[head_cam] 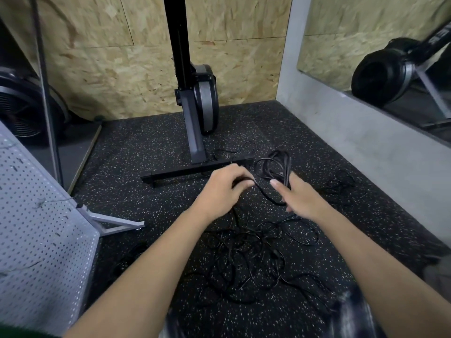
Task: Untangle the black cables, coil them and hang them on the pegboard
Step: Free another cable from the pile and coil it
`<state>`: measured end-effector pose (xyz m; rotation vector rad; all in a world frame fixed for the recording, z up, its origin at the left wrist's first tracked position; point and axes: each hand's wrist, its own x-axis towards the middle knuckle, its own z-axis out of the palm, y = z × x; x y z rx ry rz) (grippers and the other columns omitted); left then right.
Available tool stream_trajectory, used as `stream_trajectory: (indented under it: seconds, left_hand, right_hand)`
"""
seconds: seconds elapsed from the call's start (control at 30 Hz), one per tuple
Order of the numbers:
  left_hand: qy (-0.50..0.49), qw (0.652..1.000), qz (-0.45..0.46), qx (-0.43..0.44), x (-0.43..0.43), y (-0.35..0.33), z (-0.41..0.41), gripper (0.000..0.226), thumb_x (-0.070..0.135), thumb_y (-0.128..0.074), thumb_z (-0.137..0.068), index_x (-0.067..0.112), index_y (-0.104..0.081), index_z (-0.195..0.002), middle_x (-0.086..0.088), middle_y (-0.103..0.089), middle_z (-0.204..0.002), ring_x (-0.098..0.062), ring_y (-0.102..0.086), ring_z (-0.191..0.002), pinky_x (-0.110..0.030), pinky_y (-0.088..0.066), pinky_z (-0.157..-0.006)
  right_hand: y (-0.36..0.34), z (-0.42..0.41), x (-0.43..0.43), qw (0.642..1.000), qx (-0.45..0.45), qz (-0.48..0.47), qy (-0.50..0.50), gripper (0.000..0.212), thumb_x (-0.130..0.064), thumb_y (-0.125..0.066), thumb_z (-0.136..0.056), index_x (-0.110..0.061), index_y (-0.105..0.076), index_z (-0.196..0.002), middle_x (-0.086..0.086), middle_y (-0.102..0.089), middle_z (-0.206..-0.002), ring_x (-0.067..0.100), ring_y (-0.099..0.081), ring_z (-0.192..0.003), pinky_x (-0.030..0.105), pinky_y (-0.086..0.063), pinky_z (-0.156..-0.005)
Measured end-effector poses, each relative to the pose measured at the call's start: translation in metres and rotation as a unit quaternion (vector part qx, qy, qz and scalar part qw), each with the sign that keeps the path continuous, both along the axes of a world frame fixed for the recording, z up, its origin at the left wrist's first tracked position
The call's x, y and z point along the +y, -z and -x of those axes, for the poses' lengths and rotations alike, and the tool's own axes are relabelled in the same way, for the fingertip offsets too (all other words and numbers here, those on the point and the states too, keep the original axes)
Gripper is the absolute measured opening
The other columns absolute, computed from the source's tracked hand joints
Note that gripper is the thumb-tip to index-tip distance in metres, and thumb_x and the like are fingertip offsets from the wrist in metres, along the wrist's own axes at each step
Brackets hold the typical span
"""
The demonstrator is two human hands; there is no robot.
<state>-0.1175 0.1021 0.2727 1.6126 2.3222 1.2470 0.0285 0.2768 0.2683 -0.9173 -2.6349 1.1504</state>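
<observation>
Black cables (244, 259) lie mostly in a loose tangle on the speckled rubber floor (136, 152), directly below my view. One part-made coil (273, 167) is raised above the floor, just beyond the tangle. Left hand (223, 191) pinches a single strand (256, 185) between thumb and fingertips. Right hand (302, 198) carries the coil's loops with one digit extended (the other fingers are hidden behind the loops, so I judge the hold from the raised coil alone).

Handling, as I judge it: light, limp, thin cord that snags on itself. Take hold near a free end and feed strand by strand; do not pull on the mass.

Pegboard (36, 228) stands to the left, well apart from the coil. An upright exercise machine (197, 98) stands beyond the hands.
</observation>
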Motion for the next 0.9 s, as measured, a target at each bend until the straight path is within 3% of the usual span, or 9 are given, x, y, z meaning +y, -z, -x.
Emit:
stream_trajectory:
  seconds: [0.07,0.13,0.27,0.37,0.47,0.57,0.63,0.8,0.9]
  left_hand:
    - [-0.021,0.998,-0.065,0.008,-0.002,-0.01,-0.002,0.007,0.018,-0.076,-0.095,0.017,-0.076,-0.101,0.008,-0.07,-0.096,-0.004,-0.064,-0.093,-0.014,-0.047,-0.085]
    - [-0.044,0.995,-0.093,-0.007,-0.006,-0.013,0.001,0.01,0.019,-0.08,-0.091,0.017,-0.077,-0.1,0.009,-0.072,-0.095,-0.004,-0.066,-0.093,-0.014,-0.049,-0.085]
    - [-0.051,0.994,-0.093,-0.023,-0.008,-0.008,0.002,0.013,0.02,-0.085,-0.086,0.016,-0.079,-0.097,0.009,-0.072,-0.092,-0.004,-0.067,-0.09,-0.016,-0.05,-0.082]
    - [-0.039,0.993,-0.112,-0.018,-0.005,-0.009,-0.004,0.012,0.017,-0.086,-0.084,0.014,-0.08,-0.095,0.007,-0.072,-0.09,-0.007,-0.068,-0.087,-0.016,-0.05,-0.08]
    - [-0.048,0.992,-0.119,-0.009,-0.002,-0.01,-0.006,0.012,0.019,-0.086,-0.084,0.015,-0.08,-0.094,0.007,-0.071,-0.089,-0.006,-0.067,-0.086,-0.014,-0.049,-0.078]
    - [-0.056,0.992,-0.116,-0.007,-0.001,-0.007,-0.007,0.015,0.023,-0.087,-0.083,0.015,-0.076,-0.091,0.01,-0.069,-0.087,-0.006,-0.065,-0.084,-0.014,-0.048,-0.076]
    - [-0.06,0.993,-0.106,0.005,0.0,-0.003,-0.004,0.016,0.023,-0.086,-0.084,0.015,-0.075,-0.092,0.009,-0.067,-0.088,-0.006,-0.063,-0.084,-0.013,-0.046,-0.075]
    - [-0.116,0.988,-0.098,0.016,-0.006,0.006,0.004,0.026,0.033,-0.078,-0.093,0.021,-0.069,-0.114,0.011,-0.06,-0.109,-0.004,-0.059,-0.102,-0.014,-0.046,-0.088]
    - [-0.11,0.987,-0.04,-0.111,-0.013,0.01,0.011,0.023,0.035,-0.075,-0.094,0.028,-0.067,-0.115,0.012,-0.068,-0.102,-0.004,-0.064,-0.094,-0.018,-0.05,-0.087]
  right_hand:
    - [-0.005,0.0,-0.011,0.999,0.013,0.008,-0.046,0.052,-0.061,-0.036,-0.106,-0.037,-0.038,-0.153,-0.007,-0.064,-0.127,0.015,-0.059,-0.1,0.039,-0.051,-0.095]
    - [-0.01,-0.001,-0.018,0.997,0.017,0.031,-0.068,0.058,-0.067,-0.03,-0.104,-0.042,-0.031,-0.157,-0.008,-0.06,-0.136,0.012,-0.053,-0.102,0.039,-0.047,-0.098]
    - [-0.014,-0.004,-0.03,0.991,-0.047,-0.001,-0.125,0.063,-0.067,-0.028,-0.103,-0.027,-0.037,-0.15,-0.006,-0.061,-0.111,0.011,-0.058,-0.096,0.032,-0.047,-0.084]
    - [-0.008,-0.002,-0.034,0.982,-0.067,-0.032,-0.174,0.072,-0.073,-0.042,-0.097,-0.024,-0.034,-0.15,-0.006,-0.065,-0.115,0.009,-0.064,-0.099,0.032,-0.055,-0.087]
    - [-0.002,0.0,-0.031,0.982,-0.061,-0.023,-0.178,0.059,-0.061,-0.05,-0.101,-0.033,-0.033,-0.15,-0.006,-0.067,-0.11,0.01,-0.068,-0.092,0.032,-0.058,-0.081]
    - [0.001,0.0,-0.032,0.981,-0.064,-0.005,-0.182,0.024,-0.051,-0.049,-0.105,-0.033,-0.052,-0.121,0.003,-0.071,-0.094,0.015,-0.074,-0.082,0.042,-0.061,-0.084]
    - [0.001,-0.001,-0.032,0.982,-0.063,0.019,-0.174,0.013,-0.043,-0.048,-0.107,-0.032,-0.055,-0.107,0.002,-0.069,-0.085,0.013,-0.076,-0.075,0.036,-0.062,-0.079]
    - [0.002,0.0,-0.019,0.988,-0.003,0.067,-0.138,0.02,-0.04,-0.055,-0.105,-0.022,-0.061,-0.099,0.004,-0.064,-0.083,0.022,-0.075,-0.072,0.052,-0.064,-0.076]
    - [-0.005,-0.001,-0.013,0.988,0.055,0.103,-0.097,0.026,-0.033,-0.055,-0.107,-0.008,-0.06,-0.098,0.009,-0.06,-0.086,0.019,-0.07,-0.072,0.045,-0.065,-0.074]
